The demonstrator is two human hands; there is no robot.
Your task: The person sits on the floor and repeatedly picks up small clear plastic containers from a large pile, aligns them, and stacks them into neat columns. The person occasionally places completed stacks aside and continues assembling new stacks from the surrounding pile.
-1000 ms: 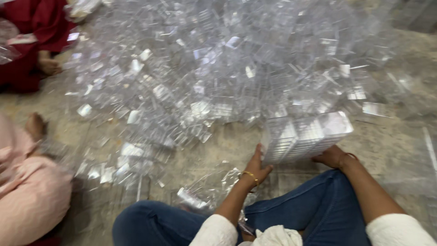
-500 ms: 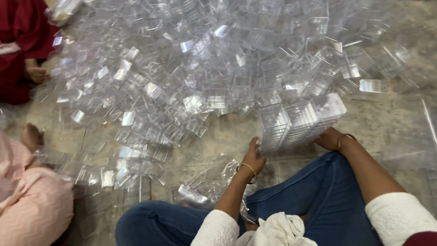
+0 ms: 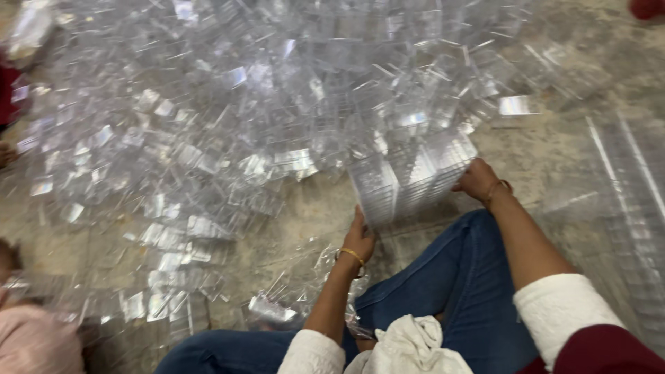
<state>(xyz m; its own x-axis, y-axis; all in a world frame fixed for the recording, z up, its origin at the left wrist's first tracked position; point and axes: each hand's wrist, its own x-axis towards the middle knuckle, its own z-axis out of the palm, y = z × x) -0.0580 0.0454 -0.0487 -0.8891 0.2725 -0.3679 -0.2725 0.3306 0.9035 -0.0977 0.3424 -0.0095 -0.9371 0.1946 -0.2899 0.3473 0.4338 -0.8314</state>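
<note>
While I sit on the floor, my left hand (image 3: 359, 239) and right hand (image 3: 476, 179) clasp a stack of clear plastic box pieces (image 3: 414, 176) at centre frame. Gripped only at its ends, the stack could buckle and spill into the pile of loose clear pieces (image 3: 228, 118) behind.

Row of stacked clear plastic boxes (image 3: 414, 176), left hand (image 3: 359, 240) and right hand (image 3: 476, 180) at its ends, beside large heap of loose clear plastic boxes (image 3: 263, 104) on concrete floor (image 3: 554, 152).
</note>
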